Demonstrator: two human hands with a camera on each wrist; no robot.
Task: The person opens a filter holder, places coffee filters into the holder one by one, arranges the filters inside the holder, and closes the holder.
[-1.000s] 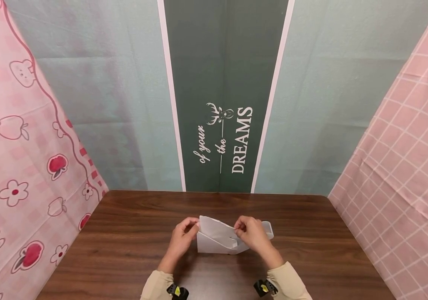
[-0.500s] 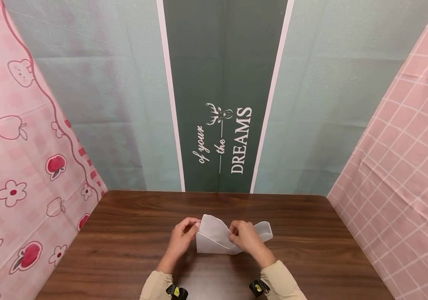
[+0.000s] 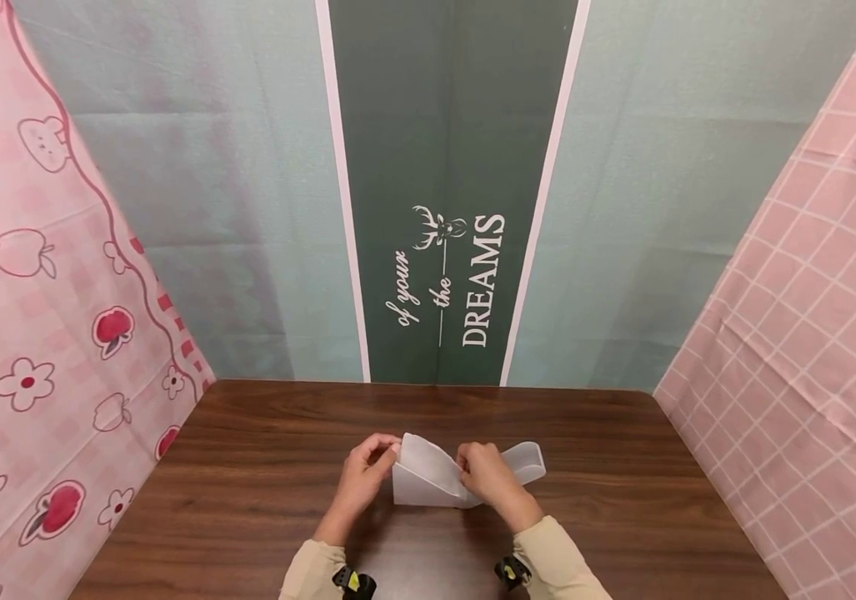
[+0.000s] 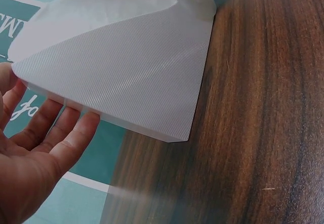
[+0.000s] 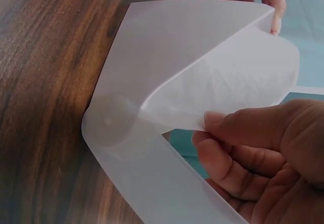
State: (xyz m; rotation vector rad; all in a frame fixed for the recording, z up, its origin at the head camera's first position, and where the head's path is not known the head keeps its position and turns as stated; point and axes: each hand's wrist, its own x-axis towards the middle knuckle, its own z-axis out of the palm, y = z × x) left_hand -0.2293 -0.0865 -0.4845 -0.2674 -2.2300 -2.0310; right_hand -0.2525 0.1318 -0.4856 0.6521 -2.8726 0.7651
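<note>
A white wedge-shaped holder (image 4: 116,77) with a finely ridged face stands on the table, its pale channel-like arm (image 3: 527,461) reaching out to the right. Inside its opening sits a thin white paper liner (image 5: 233,77), shaped much like a coffee filter, with its curved edge rising above the rim. My left hand (image 3: 364,469) grips the holder at its left corner, thumb at the rim and fingers along the outer side. With thumb and index finger my right hand (image 3: 489,477) pinches the liner's edge near the right end of the opening. The liner's lower part is hidden inside.
The brown wooden table (image 3: 285,425) ends at a green and grey-blue cloth backdrop (image 3: 458,167) with white lettering. Pink patterned cloths hang at the left and right. A black strap sits on each wrist over beige sleeves.
My right hand has shifted left and slightly down along the liner's edge, uncovering more of the channel-like arm. The liner's raised edge has changed shape; my left hand stays at the corner.
</note>
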